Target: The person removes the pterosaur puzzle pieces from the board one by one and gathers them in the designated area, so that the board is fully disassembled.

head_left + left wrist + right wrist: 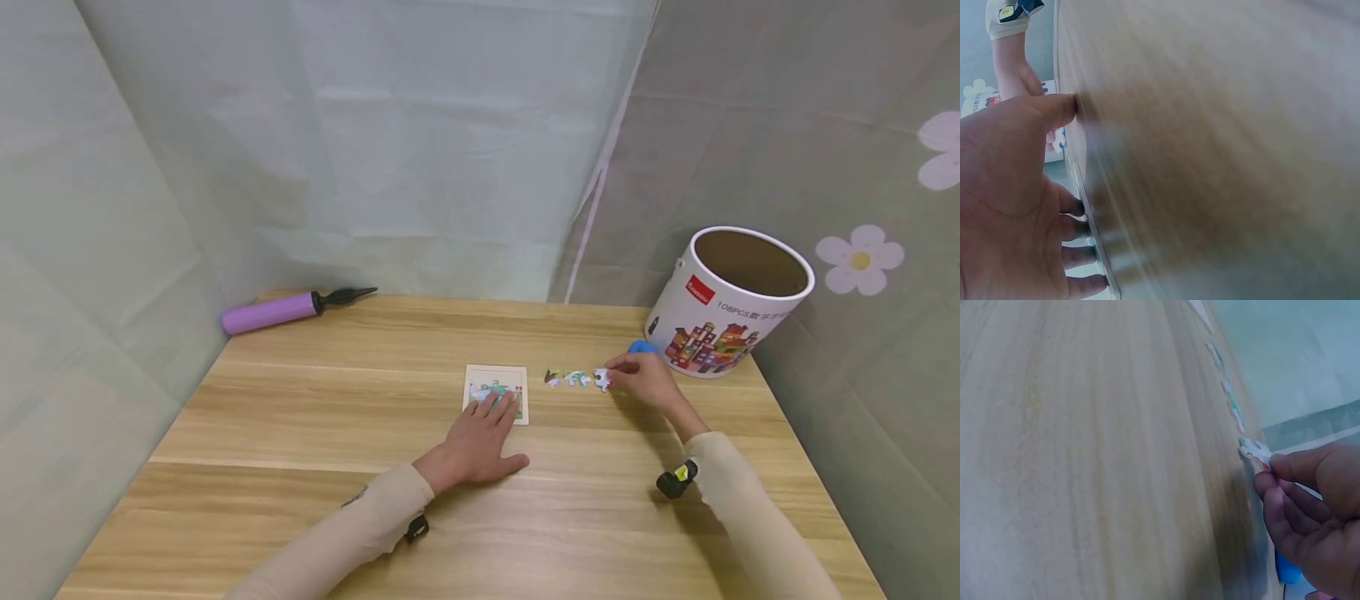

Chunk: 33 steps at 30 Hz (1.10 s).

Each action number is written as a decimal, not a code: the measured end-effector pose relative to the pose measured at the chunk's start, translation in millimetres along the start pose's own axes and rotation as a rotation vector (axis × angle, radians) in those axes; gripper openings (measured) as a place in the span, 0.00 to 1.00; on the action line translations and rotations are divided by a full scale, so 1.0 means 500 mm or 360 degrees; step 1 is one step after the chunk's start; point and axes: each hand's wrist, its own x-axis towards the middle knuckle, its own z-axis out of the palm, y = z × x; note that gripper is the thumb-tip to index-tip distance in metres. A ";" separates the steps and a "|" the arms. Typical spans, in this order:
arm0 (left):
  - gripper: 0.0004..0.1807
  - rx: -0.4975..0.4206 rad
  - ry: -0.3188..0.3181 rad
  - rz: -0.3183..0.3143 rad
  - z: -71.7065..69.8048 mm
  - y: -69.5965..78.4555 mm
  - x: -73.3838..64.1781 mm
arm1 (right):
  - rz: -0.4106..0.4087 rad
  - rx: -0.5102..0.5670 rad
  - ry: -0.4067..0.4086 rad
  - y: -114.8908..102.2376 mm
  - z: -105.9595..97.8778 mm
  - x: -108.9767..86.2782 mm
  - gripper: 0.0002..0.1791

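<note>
My left hand (480,442) lies flat with its fingers spread on a small puzzle board (522,412), a pale frame with a coloured picture partly hidden under the fingers. Between thumb and fingertips, my right hand (647,382) pinches a puzzle piece (1254,452), white with a bit of red; in the right wrist view it is tilted up from the table. Left of it, two loose puzzle pieces lie in a row: a green and white piece (577,378) and a brown and green piece (552,377).
A large white tub (723,321) with printed building blocks stands at the back right. Beside its base is a blue object (641,346), partly behind the right hand. A purple hand pump (270,314) with a black nozzle lies at the back left of the wooden table (300,417).
</note>
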 end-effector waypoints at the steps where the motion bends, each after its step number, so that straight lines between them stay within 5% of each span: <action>1: 0.50 0.0000 -0.0001 -0.0001 0.000 0.000 0.000 | -0.0003 -0.0022 0.0006 0.001 0.001 0.000 0.10; 25: 0.49 -0.0044 -0.0006 -0.0011 -0.001 0.001 -0.002 | -0.0053 -0.0163 0.0038 0.004 0.014 0.011 0.08; 33: 0.49 -0.0036 0.0065 0.0001 0.009 0.001 0.001 | -0.0142 -0.0179 0.0089 -0.032 0.013 0.010 0.09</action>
